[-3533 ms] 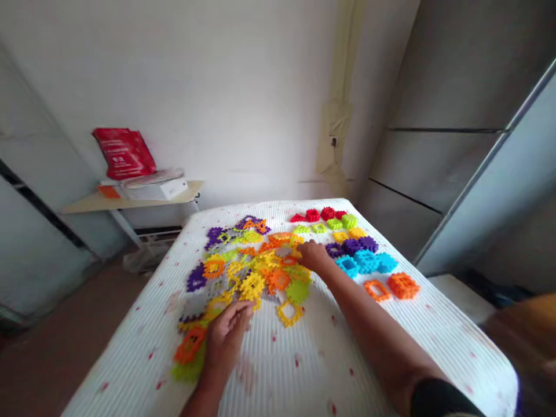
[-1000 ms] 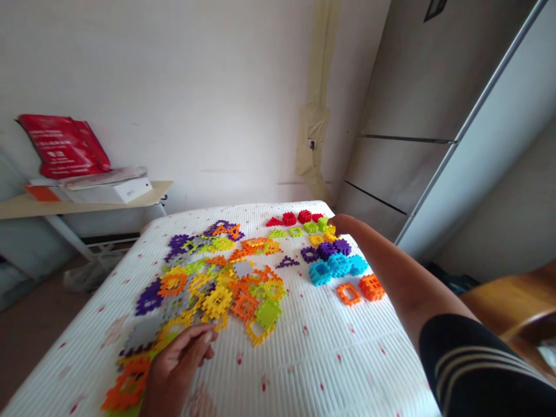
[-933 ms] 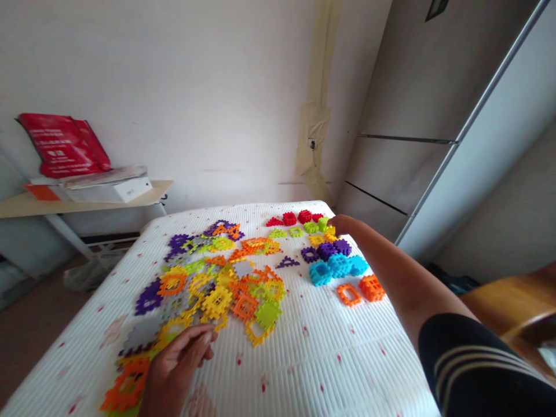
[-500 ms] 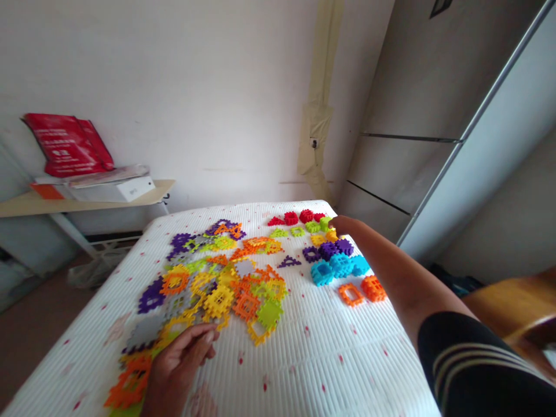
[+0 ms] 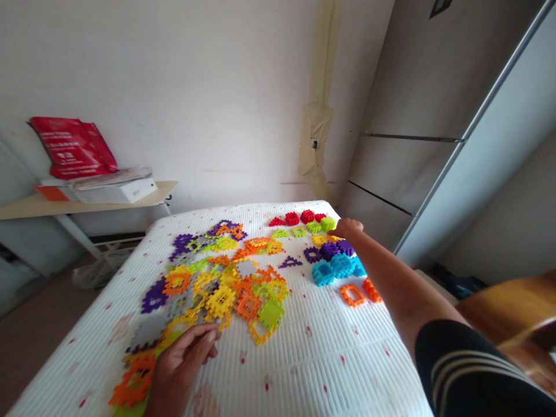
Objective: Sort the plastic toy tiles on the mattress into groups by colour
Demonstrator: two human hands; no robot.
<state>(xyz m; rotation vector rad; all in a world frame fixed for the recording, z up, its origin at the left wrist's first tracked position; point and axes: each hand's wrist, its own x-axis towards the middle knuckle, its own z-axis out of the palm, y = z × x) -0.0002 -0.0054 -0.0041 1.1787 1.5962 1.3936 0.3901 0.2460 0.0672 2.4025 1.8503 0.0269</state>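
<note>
R hand (image 5: pixel 348 227) at yellow stack (image 5: pixel 320 239), grip unclear; L hand (image 5: pixel 186 359) flat, loosely open by mixed pile (image 5: pixel 217 278).

Room around the white ribbed mattress (image 5: pixel 330 370)

A red plastic bag (image 5: pixel 73 147) and a flat white box (image 5: pixel 117 190) rest on a pale wooden side shelf (image 5: pixel 87 202); grey wardrobe panels (image 5: pixel 403 116) stand right, beside a brown wooden chair (image 5: pixel 508 313).

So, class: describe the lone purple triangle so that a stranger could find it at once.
Start at the white mattress and find the gap between the big mixed heap of pieces and the colour-sorted groups by the right hand. The purple triangle lies alone there, flat, open-centred, touching no other piece.
</note>
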